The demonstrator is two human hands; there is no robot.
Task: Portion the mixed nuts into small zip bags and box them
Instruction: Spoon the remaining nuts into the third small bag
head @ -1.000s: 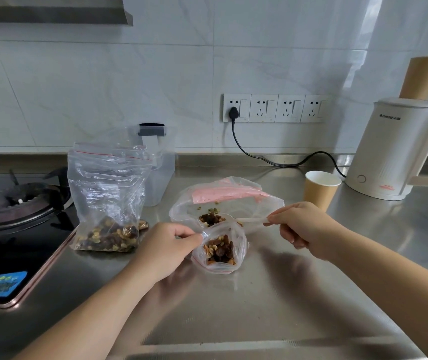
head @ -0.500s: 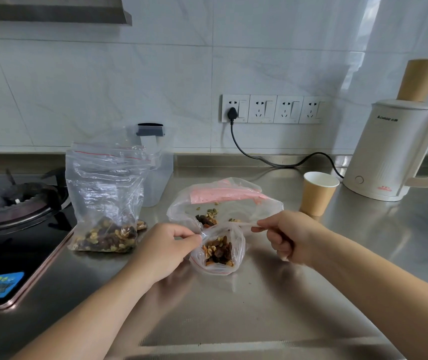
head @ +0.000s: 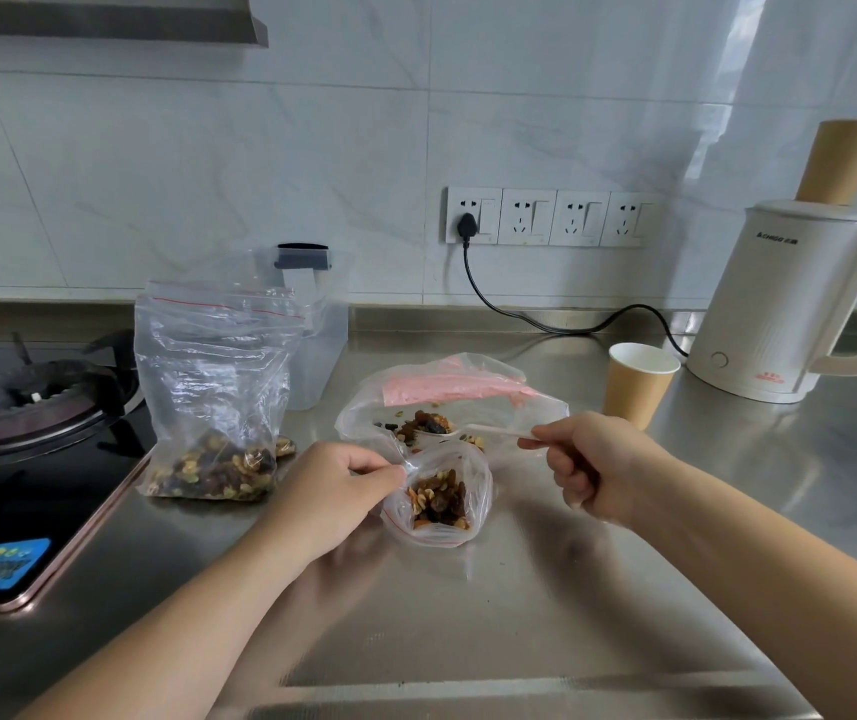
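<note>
Left hand (head: 330, 493) pinches the rim of the small bag (head: 439, 498), crinkly clear plastic half full of nuts, on the steel counter (head: 519, 615). Right hand (head: 595, 467) curls round a thin white spoon (head: 473, 431), its bowl loaded inside the big bag (head: 447, 397) just behind

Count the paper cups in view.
2: one paper cup stands upright on the counter beside the kettle; another cup sits upside down on the kettle's lid.

Pretty clearly a home kitchen: a gas hob (head: 46, 402) is set into a steel counter (head: 468, 615), a white kettle (head: 785, 304) is plugged in, and 4 sockets (head: 545, 216) are mounted on marble-look tiles (head: 208, 148).
</note>
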